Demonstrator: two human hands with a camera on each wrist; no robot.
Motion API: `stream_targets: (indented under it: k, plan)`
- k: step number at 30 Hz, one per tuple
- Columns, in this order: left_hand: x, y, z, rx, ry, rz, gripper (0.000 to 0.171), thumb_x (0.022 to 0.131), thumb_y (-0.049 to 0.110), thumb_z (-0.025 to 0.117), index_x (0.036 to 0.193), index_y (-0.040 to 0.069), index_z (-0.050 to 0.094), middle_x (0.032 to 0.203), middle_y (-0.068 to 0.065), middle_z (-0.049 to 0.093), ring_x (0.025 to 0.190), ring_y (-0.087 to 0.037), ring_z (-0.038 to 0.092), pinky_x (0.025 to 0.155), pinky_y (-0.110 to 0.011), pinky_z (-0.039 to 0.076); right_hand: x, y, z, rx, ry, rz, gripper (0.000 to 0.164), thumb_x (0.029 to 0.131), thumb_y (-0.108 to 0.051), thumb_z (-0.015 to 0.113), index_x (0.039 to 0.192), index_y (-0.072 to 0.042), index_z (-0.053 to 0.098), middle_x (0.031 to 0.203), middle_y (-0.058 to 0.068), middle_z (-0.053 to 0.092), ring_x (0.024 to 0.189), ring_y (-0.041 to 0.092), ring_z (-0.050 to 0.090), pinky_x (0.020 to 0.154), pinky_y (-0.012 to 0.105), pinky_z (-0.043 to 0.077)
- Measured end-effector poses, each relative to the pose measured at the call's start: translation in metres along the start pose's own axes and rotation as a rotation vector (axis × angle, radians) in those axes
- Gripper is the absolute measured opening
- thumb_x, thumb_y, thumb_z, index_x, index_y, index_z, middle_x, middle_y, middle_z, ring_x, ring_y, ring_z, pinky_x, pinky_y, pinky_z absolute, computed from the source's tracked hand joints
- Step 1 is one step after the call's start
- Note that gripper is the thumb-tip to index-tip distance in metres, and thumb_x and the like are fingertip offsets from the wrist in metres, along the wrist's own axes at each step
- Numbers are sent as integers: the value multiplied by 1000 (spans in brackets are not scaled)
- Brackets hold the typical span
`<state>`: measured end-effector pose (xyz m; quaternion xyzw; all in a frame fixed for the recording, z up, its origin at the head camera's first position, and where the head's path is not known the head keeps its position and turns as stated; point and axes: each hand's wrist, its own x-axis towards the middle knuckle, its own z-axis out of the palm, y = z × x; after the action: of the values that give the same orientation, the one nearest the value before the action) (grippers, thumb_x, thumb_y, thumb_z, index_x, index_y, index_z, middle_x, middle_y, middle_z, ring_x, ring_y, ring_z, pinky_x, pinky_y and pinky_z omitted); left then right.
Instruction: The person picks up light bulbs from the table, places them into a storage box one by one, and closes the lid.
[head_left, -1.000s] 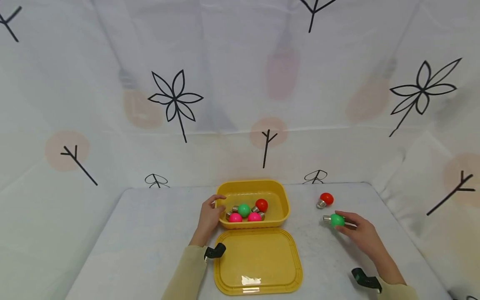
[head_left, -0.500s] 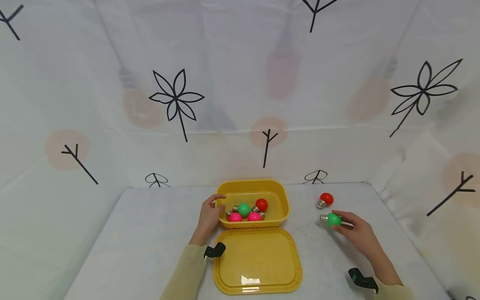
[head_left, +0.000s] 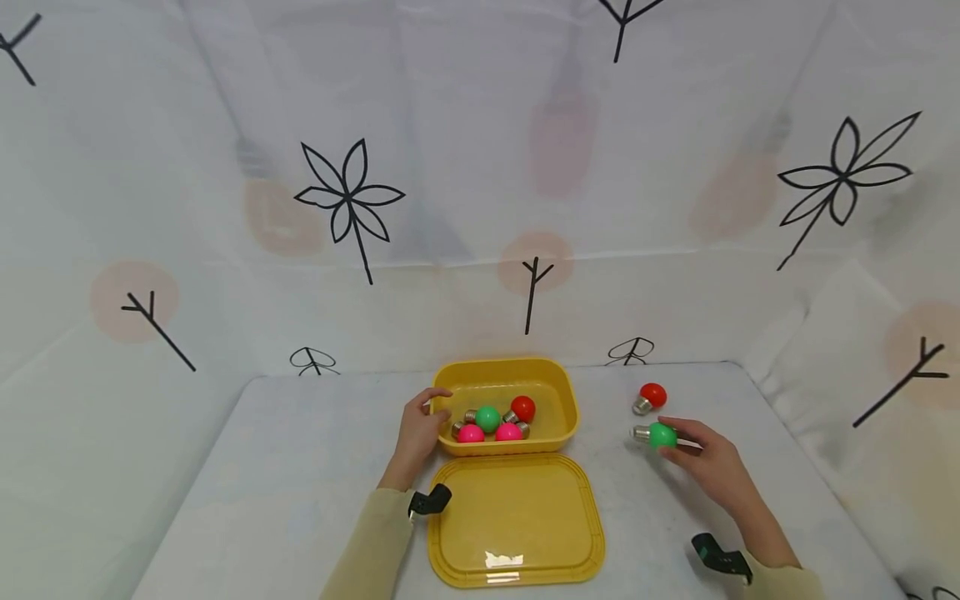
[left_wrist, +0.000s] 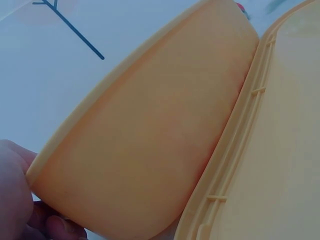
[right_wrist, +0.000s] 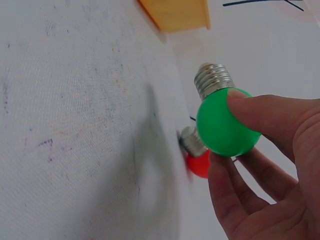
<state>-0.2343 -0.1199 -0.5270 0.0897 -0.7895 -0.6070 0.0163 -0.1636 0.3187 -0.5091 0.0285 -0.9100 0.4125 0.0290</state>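
My right hand [head_left: 714,468] pinches a green light bulb [head_left: 663,436] by its round globe, above the table, with the metal screw base pointing left. In the right wrist view the thumb presses one side of the green bulb [right_wrist: 227,122] and fingers support the other. My left hand [head_left: 417,433] grips the left rim of a yellow plastic bin [head_left: 555,383]. Inside the bin lie a green bulb [head_left: 487,419], a red bulb [head_left: 523,409] and two pink bulbs [head_left: 471,434]. Another red bulb [head_left: 653,396] lies on the table just beyond the right hand.
A flat yellow lid [head_left: 517,521] lies directly in front of the bin, its edge against it in the left wrist view. The white-covered table [head_left: 300,467] extends to both sides. A patterned white cloth [head_left: 450,167] hangs behind and around it.
My right hand has moved a little to the left with the green light bulb, closer to the bin. The left hand stays on the bin rim.
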Motion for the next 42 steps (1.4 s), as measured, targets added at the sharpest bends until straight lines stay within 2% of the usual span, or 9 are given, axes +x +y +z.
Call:
stream_targets:
  k: [5, 12, 16, 20, 27, 38, 42]
  plan:
    - [-1, 0, 0, 5, 4, -6, 27, 89, 3, 64, 113, 13, 70, 143, -12, 51, 74, -20, 50, 58, -26, 41, -1, -4, 3, 18, -1, 6, 51, 89, -11, 74, 136, -1, 56, 133, 23, 55, 118, 42, 55, 88, 41, 52]
    - [-2, 1, 1, 11, 1, -12, 27, 90, 2, 63, 114, 13, 70, 144, -12, 49, 84, -22, 54, 62, -25, 47, -1, -6, 6, 25, 1, -5, 51, 89, -9, 74, 136, -1, 57, 133, 23, 55, 118, 42, 55, 88, 41, 52]
    - [-2, 3, 1, 9, 2, -10, 27, 90, 2, 64, 114, 14, 70, 143, -12, 51, 81, -23, 54, 63, -26, 47, -1, -7, 6, 27, 8, -23, 52, 88, -11, 75, 136, -2, 57, 133, 22, 56, 117, 41, 55, 86, 33, 54]
    - [-1, 2, 1, 12, 9, -15, 27, 90, 2, 64, 113, 15, 70, 141, -12, 52, 85, -23, 54, 65, -26, 49, 0, -10, 8, 46, 2, -30, 51, 89, -11, 75, 136, -3, 57, 133, 21, 56, 117, 40, 56, 85, 27, 53]
    - [-2, 3, 1, 17, 16, -29, 27, 89, 2, 64, 113, 15, 70, 144, -12, 50, 99, -27, 55, 72, -30, 53, 2, -19, 17, 91, -39, -18, 51, 90, -9, 73, 137, -3, 56, 133, 19, 57, 118, 39, 55, 87, 35, 54]
    - [-1, 3, 1, 23, 18, -28, 26, 90, 3, 64, 113, 15, 70, 147, -11, 48, 116, -30, 50, 88, -41, 54, 6, -24, 27, 74, -34, -38, 50, 88, -9, 75, 135, -4, 58, 131, 17, 59, 118, 37, 56, 89, 39, 53]
    - [-1, 2, 1, 24, 19, -26, 27, 90, 3, 64, 113, 15, 70, 147, -12, 48, 116, -30, 49, 87, -39, 54, 9, -28, 28, 53, -33, -48, 49, 88, -9, 75, 134, -4, 59, 131, 16, 59, 118, 36, 56, 89, 41, 53]
